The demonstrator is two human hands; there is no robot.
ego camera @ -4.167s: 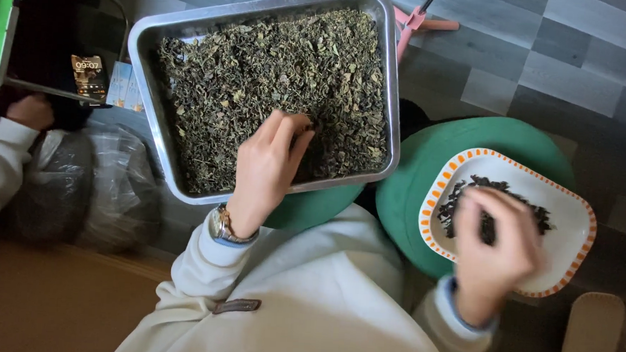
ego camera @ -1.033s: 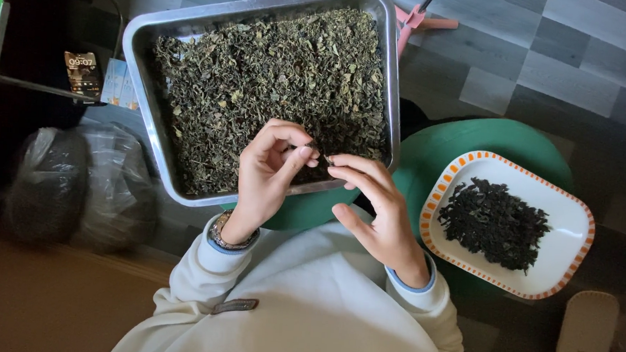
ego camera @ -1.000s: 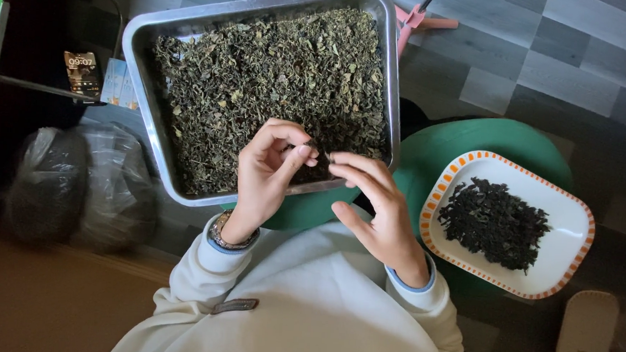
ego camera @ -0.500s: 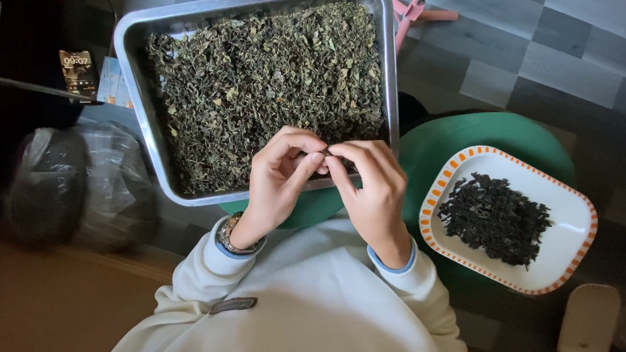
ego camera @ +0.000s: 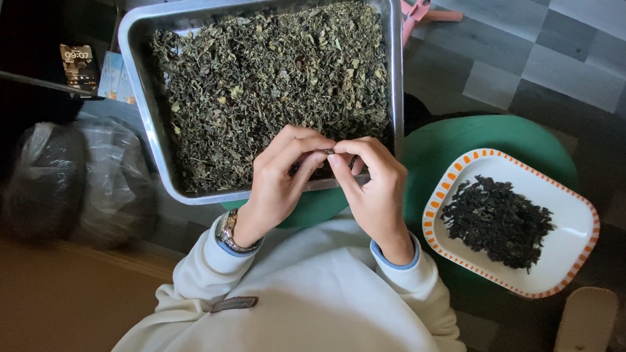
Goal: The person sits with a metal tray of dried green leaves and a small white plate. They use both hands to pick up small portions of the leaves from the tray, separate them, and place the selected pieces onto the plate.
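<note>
Hands meet over the near edge of the metal tray point(ego camera: 138, 88), fingertips pinched together on one small dark leaf piece point(ego camera: 328, 152). Left hand point(ego camera: 278, 178) and right hand point(ego camera: 373, 190) both grip this piece between thumb and forefinger, held just above the bed of dried green leaves point(ego camera: 261, 80) that fills the tray. Dark sorted leaves point(ego camera: 500, 220) lie heaped on the white plate with an orange-dashed rim point(ego camera: 440, 204), which rests on a green stool point(ego camera: 472, 134) to the person's right, apart from the tray. Judged step: picking through, one piece under inspection or being pulled apart. Next move would call for a light pinch and a short carry rightward over the tray wall without dropping the fragment.
</note>
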